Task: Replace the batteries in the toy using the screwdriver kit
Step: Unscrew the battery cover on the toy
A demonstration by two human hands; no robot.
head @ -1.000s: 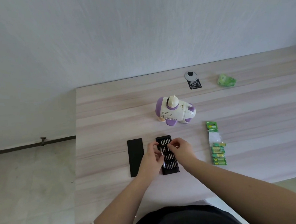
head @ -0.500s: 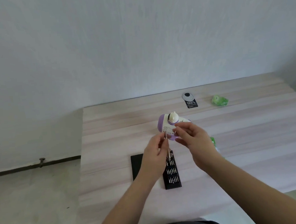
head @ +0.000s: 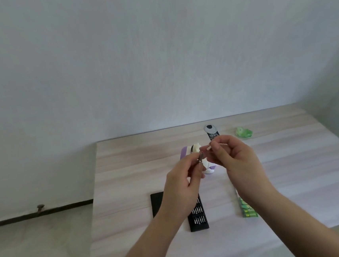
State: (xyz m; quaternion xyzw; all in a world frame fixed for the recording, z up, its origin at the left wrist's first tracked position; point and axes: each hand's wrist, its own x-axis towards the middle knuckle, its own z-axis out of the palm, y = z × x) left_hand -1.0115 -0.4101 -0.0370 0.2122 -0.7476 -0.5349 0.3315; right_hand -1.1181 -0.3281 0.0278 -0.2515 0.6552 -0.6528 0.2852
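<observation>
My left hand (head: 182, 187) grips a slim grey screwdriver handle (head: 200, 158), its open socket end pointing up. My right hand (head: 234, 157) pinches a small screwdriver bit (head: 209, 148) between thumb and forefinger, a short way right of the handle's tip. Both hands are raised above the table. Behind them stands the white and purple toy (head: 195, 149), mostly hidden. The black bit tray (head: 198, 216) of the screwdriver kit lies below my left hand, its black lid (head: 157, 204) beside it on the left. A green pack of batteries (head: 247, 210) lies to the right, partly under my right forearm.
A light wooden table (head: 127, 173) stands against a white wall. At its back lie a black tag with a round top (head: 211, 132) and a crumpled green wrapper (head: 243, 132). The table's left edge drops to a grey floor (head: 41, 244).
Both hands rose from the bit tray, the left with the handle, the right with a bit. The camera tilted up, so the table sits lower in view.
</observation>
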